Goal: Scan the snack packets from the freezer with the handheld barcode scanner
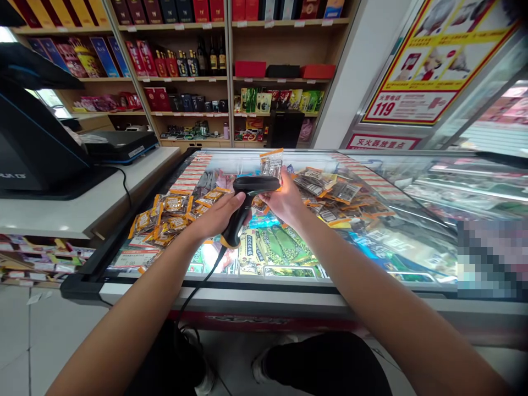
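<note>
Just behind the left hand's (216, 215) scanner (247, 198), the right hand's (285, 202) packet (271, 163)

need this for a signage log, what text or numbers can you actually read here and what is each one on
"119": on the red and yellow poster on the wall at upper right.
"灭火器放置点": on the red and white sign just below that poster.
Too small or blurred: the price tags on the shelves, the snack packets on the freezer lid, the packet in the right hand, and the scanner in the left hand.
</note>
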Available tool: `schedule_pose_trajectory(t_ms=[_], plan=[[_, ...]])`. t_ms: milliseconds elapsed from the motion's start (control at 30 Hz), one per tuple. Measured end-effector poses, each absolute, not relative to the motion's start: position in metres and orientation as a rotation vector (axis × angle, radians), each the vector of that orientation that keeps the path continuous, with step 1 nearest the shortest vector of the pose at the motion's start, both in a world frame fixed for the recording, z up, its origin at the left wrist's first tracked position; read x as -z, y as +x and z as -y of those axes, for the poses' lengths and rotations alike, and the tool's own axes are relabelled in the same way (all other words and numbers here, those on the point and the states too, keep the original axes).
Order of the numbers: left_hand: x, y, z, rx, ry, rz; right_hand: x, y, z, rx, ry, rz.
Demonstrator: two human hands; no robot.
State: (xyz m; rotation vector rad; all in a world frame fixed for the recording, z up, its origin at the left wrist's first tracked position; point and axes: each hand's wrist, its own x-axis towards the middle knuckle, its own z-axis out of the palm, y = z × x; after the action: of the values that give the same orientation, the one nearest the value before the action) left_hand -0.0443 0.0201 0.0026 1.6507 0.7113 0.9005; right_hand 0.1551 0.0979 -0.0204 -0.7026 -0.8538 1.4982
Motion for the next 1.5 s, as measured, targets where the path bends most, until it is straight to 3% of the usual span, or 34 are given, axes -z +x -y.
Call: schedule_pose_trajectory(t_ms=[333,600,733,833,1067,1500], plan=[[-0.003,-0.046,-0.022,-0.94,1.66,-0.687,0.013,0.156,-0.093,-1.286,-0.812,1.108],[-0.023,-0.047,-0.027,-1.28,1.295,-0.77,0.013,0.187,-0.088,-0.009,-1.313,1.933],[-0.038,-0.056,-0.024,-1.43,1.147,-0.833,0.025,0.185,-0.084,0.258,-1.471,1.949],[-0.043,-0.06,-0.025,-1.539,1.077,-0.869,0.02,0.165,-0.072,0.293,-1.365,2.016],[-0.04,-0.064,-0.031,-1.651,0.96,-0.931,0.018,0.091,-0.039,-0.117,-0.699,2.616],[-0.036,-0.057,-0.031,-1.605,0.98,-0.902,0.049,0.066,-0.075,0.019,-0.766,2.619]])
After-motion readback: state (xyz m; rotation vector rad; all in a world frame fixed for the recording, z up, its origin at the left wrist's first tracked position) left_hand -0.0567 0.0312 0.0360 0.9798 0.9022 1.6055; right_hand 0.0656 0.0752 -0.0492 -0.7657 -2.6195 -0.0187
